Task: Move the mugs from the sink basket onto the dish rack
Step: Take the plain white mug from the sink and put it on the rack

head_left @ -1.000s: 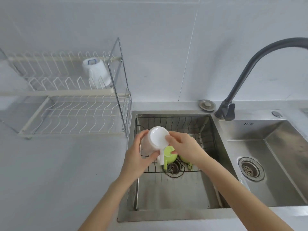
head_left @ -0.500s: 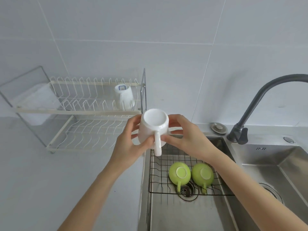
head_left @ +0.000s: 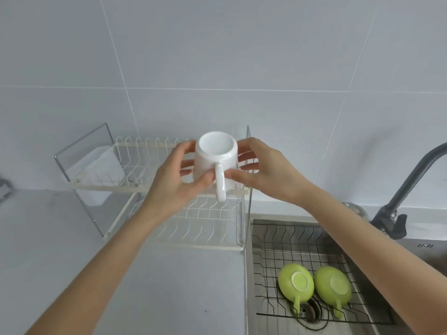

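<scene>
I hold a white mug upside down between both hands, its base towards me and its handle pointing down. My left hand grips its left side, my right hand its right side. The mug hovers in front of the upper tier of the two-tier white wire dish rack, at its right end. Two green mugs lie upside down in the black wire sink basket, at the lower right. The white mug seen earlier on the rack's upper tier is hidden behind my hands.
A dark faucet rises at the right edge above the steel sink. The grey counter spreads to the left below the rack. The rack's metal side frame stands right beside the sink's edge.
Both hands have carried the white mug up and left from over the sink basket to the rack's upper tier. My view has swung left and up.
</scene>
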Motion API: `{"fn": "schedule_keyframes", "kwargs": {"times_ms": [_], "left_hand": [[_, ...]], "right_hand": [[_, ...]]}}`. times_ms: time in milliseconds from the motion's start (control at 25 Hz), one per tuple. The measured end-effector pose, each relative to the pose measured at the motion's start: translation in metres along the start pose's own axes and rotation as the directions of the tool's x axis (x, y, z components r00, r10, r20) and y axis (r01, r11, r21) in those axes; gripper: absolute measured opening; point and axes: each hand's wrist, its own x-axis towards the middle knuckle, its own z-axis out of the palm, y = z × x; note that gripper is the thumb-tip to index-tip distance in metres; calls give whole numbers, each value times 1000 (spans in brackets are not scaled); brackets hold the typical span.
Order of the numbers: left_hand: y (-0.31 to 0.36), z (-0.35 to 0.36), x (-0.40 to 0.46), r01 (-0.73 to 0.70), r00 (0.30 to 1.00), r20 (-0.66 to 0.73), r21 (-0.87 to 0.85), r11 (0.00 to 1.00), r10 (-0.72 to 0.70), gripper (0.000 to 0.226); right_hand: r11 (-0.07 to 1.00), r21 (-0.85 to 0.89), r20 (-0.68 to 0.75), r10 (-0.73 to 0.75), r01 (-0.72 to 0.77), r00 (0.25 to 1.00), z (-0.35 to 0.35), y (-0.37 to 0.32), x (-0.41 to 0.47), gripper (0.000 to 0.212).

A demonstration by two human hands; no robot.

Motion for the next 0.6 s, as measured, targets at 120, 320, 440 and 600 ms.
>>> {"fn": "schedule_keyframes", "kwargs": {"times_ms": [120,320,440,600], "left_hand": [[-10,-28,23,6,1000,6,-2,1000,-6,48],[-39,-63,58,49,998,24,58,997,-50,64],[-60,-79,76,120,991,50,136,983,-128,69],[-88,-91,98,187,973,98,193,963,-208,62]], "right_hand": [[999,-37,17,-13,14,1000,12,-11,33,48],[996,-88,81,5,2,997,36,-18,86,57],[986,-165,146,32,-8,989,51,-14,116,64],[962,-272,236,62,4,970,71,-4,154,70]]}}
